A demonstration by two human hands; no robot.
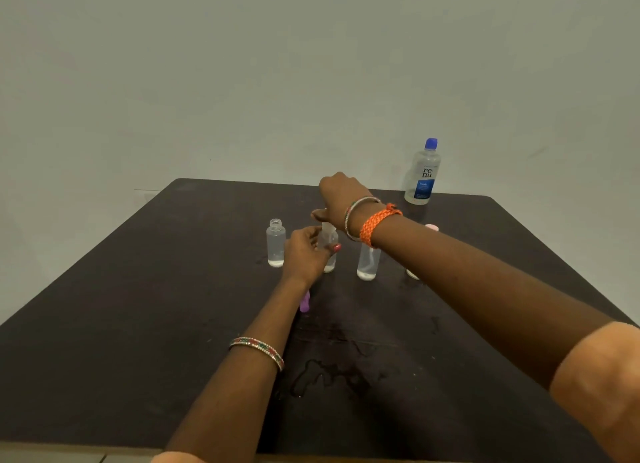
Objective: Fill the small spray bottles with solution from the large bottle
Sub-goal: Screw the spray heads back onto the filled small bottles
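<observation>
Centre frame: left hand [306,254] grips small bottle [329,251] on dark table [138,289]; right hand [341,199] atop its sprayer, grip unclear. Large bottle [423,175] upper right, capped.

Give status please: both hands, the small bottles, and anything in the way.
Left hand grips middle small bottle; right hand at its top, grip unclear. Open small bottle stands left, large bottle capped at far edge. Spilled liquid on table.

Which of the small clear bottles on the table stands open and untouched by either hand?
The leftmost small bottle: its threaded neck is bare and no hand touches it. The middle bottle sits in the left hand, its top under the right hand.
</observation>
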